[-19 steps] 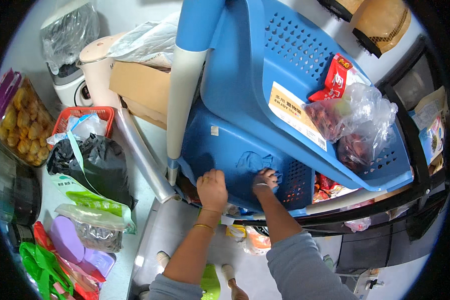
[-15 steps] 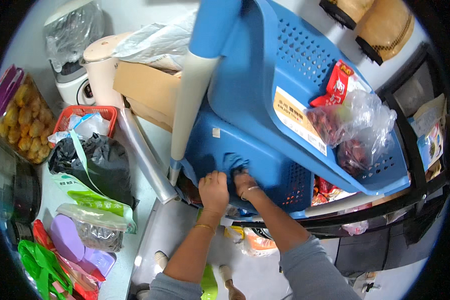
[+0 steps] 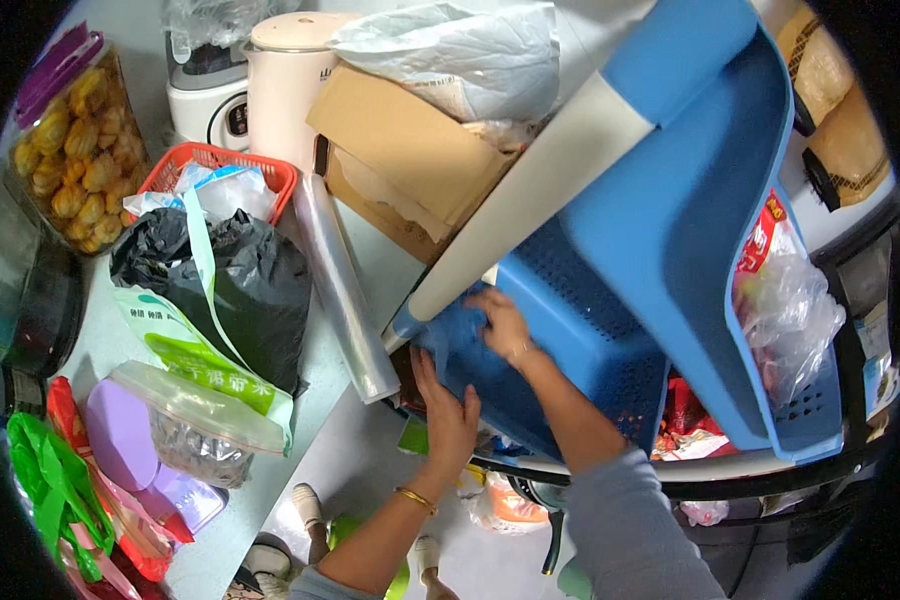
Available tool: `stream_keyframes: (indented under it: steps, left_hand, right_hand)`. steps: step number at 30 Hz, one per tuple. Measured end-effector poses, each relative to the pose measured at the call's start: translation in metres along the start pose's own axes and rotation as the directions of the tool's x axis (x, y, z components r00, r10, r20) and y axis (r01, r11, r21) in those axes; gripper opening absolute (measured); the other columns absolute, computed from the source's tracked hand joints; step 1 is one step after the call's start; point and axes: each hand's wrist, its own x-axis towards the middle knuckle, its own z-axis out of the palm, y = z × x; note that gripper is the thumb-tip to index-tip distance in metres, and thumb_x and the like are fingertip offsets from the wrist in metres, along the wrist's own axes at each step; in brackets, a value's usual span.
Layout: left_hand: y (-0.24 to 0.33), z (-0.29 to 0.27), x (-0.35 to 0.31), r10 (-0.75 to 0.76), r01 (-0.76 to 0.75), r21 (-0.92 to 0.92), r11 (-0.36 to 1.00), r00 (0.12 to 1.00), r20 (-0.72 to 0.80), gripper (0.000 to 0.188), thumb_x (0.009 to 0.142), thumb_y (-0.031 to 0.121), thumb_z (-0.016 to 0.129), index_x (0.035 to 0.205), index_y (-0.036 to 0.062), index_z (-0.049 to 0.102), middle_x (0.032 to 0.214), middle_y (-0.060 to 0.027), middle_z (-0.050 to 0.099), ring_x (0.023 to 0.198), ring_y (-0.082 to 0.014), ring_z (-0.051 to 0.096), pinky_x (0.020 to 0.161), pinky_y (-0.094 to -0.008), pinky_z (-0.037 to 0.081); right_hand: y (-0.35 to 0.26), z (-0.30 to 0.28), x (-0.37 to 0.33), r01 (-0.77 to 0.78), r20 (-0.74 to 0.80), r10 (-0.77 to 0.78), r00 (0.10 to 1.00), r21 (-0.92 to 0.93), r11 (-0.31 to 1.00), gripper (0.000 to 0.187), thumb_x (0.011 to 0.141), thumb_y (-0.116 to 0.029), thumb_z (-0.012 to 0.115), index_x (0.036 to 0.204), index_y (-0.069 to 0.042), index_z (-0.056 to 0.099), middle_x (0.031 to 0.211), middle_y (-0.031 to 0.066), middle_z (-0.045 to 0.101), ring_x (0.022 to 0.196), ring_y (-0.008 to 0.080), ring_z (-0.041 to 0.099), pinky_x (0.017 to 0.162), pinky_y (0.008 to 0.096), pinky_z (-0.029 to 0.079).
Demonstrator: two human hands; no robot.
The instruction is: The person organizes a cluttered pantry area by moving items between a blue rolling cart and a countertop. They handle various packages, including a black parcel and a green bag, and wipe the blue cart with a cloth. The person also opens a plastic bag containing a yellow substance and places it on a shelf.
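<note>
A blue plastic tiered rack (image 3: 570,310) with a pale post (image 3: 530,195) fills the right half of the head view. My right hand (image 3: 505,328) reaches inside the lower tier by the foot of the post, slightly blurred. Its fingers are closed on what looks like a crumpled blue cloth (image 3: 458,338), hard to separate from the blue plastic. My left hand (image 3: 450,415) rests at the near left corner of that tier, fingers stretched and touching the rim. It holds nothing that I can see.
To the left, a table (image 3: 355,240) carries a roll of plastic film (image 3: 342,290), a cardboard box (image 3: 400,160), a kettle (image 3: 288,95), a red basket (image 3: 282,185), a black bag (image 3: 260,290) and a jar of snacks (image 3: 80,160). Bagged food (image 3: 785,310) lies in the upper tier.
My right hand has moved left and farther in, toward the post's foot. My left hand has gone from curled over the rim to stretched fingers. The view has shifted and the rack appears tilted differently.
</note>
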Motion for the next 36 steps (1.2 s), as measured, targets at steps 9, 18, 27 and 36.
stream_keyframes:
  steps: [9,18,27,36]
  left_hand:
    - [0.001,0.005,0.004,-0.015,0.015,0.013,1.0,1.0,-0.023,0.078,0.077,0.0,0.053,0.136,-0.0039,0.004,0.142,-0.0291,0.002,0.131,-0.0444,0.014,0.108,-0.0439,0.018]
    - [-0.004,0.001,0.005,-0.055,0.056,0.04,0.998,0.998,-0.015,0.077,0.077,0.004,0.055,0.135,-0.0051,0.006,0.14,-0.0308,0.004,0.128,-0.0477,0.016,0.107,-0.0438,0.022]
    - [-0.004,0.003,0.004,-0.051,0.051,-0.007,0.999,0.999,0.002,0.077,0.078,0.007,0.057,0.136,-0.0031,0.008,0.14,-0.0306,0.006,0.129,-0.0464,0.017,0.106,-0.044,0.022]
    - [0.03,-0.054,-0.047,-0.397,0.372,-0.674,0.638,0.909,0.126,0.044,0.093,0.021,0.045,0.13,-0.0007,0.036,0.129,-0.0168,0.039,0.118,-0.026,0.04,0.099,-0.034,0.034]
  right_hand:
    - [-0.002,-0.06,0.001,-0.275,0.092,0.269,0.959,0.057,0.96,0.026,0.069,-0.014,0.061,0.094,-0.008,0.066,0.098,0.0149,0.063,0.09,0.0311,0.06,0.082,0.0384,0.046]
    - [0.043,0.013,0.074,-0.287,-0.232,0.228,0.946,-0.264,0.921,0.024,0.079,-0.026,0.056,0.09,-0.007,0.066,0.09,0.0183,0.064,0.085,0.0347,0.06,0.075,0.0423,0.048]
    - [0.027,-0.028,0.063,-0.56,-0.229,0.623,0.748,0.287,0.777,0.019,0.084,-0.019,0.057,0.088,-0.001,0.064,0.084,0.0104,0.066,0.076,0.0178,0.063,0.068,0.0306,0.049]
    - [-0.144,-0.104,-0.109,0.126,-0.202,-0.07,0.977,0.278,0.952,0.009,0.071,0.0,0.066,0.078,-0.004,0.062,0.081,0.0099,0.062,0.069,0.023,0.061,0.063,0.0299,0.049]
